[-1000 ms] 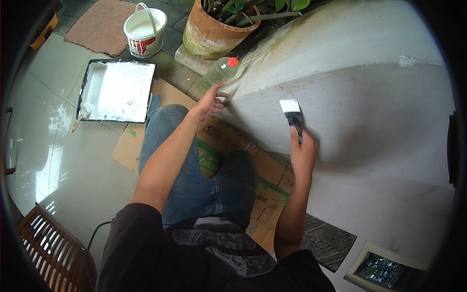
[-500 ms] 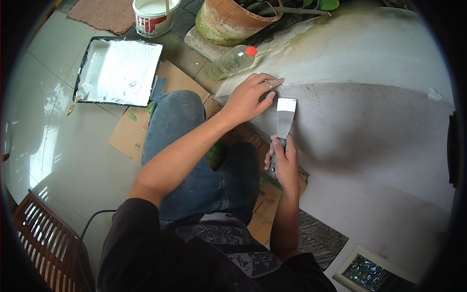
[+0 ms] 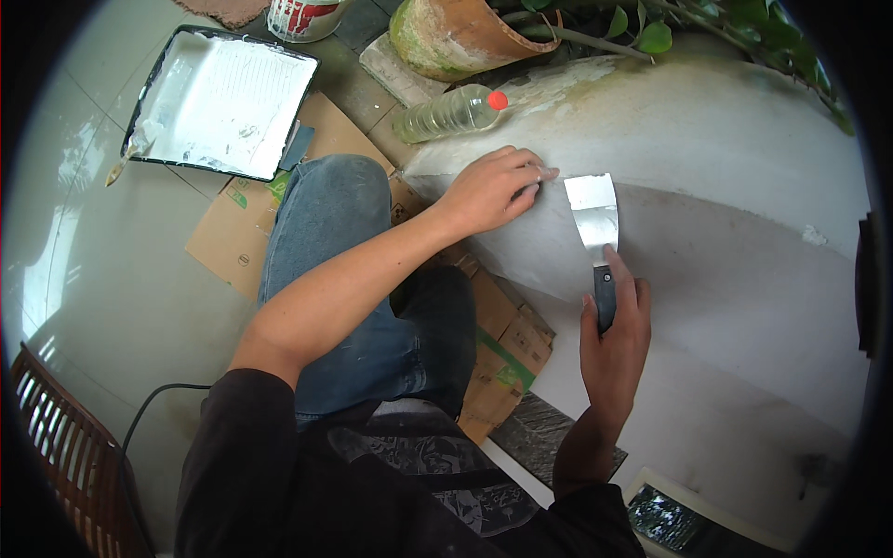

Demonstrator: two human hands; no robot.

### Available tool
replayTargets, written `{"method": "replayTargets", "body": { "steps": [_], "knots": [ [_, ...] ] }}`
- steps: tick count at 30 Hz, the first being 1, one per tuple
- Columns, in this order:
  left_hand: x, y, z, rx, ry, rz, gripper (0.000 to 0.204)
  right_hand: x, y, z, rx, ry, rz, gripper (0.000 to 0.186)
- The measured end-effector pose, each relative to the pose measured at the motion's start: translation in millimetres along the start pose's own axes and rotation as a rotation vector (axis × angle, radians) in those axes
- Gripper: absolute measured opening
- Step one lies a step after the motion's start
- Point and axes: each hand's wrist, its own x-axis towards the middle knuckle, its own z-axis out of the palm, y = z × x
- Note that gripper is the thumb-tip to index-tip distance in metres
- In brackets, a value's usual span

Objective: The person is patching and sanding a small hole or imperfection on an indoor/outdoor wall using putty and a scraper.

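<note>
My right hand (image 3: 614, 339) grips the black handle of a putty knife (image 3: 593, 216), forefinger stretched along the handle. Its wide metal blade lies flat against a low white curved wall (image 3: 726, 270). My left hand (image 3: 491, 189) rests palm down on the same wall just left of the blade, fingertips almost touching it. I am crouched, one knee in blue jeans (image 3: 344, 270) raised over flattened cardboard (image 3: 507, 349).
A black paint tray (image 3: 223, 100) with white paint lies at the upper left, a white bucket (image 3: 302, 17) beyond it. A clear plastic bottle with a red cap (image 3: 451, 113) lies by a terracotta plant pot (image 3: 460, 35). A brown wooden rack (image 3: 56, 465) stands lower left.
The blade has risen a little and now lies pressed on the wall. My left hand has slid right along the wall toward the blade. The view has shifted closer to the wall.
</note>
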Motion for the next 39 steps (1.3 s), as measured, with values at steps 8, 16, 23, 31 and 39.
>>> {"method": "replayTargets", "body": {
  "steps": [8,16,23,31,39],
  "knots": [
    [-3.1,-4.7,-3.2,0.035,-0.047,0.035,0.032,-12.4,43.4,55.4,0.120,0.261,-0.113,0.066],
    [-3.1,-3.9,-9.5,0.060,-0.058,0.076,0.036,-1.1,57.0,80.8,-0.045,0.122,-0.043,0.067],
    [-3.2,-0.5,-9.7,-0.041,-0.102,-0.042,0.043,1.4,60.3,96.6,-0.057,0.183,-0.107,0.067],
    [-11.1,10.0,0.1,-0.053,-0.009,-0.049,0.042,2.7,58.7,94.9,0.002,0.243,-0.120,0.067],
    [-10.3,7.1,2.3,-0.081,0.021,-0.045,0.043,-15.8,63.7,103.5,0.183,0.232,-0.100,0.064]
  ]
}}
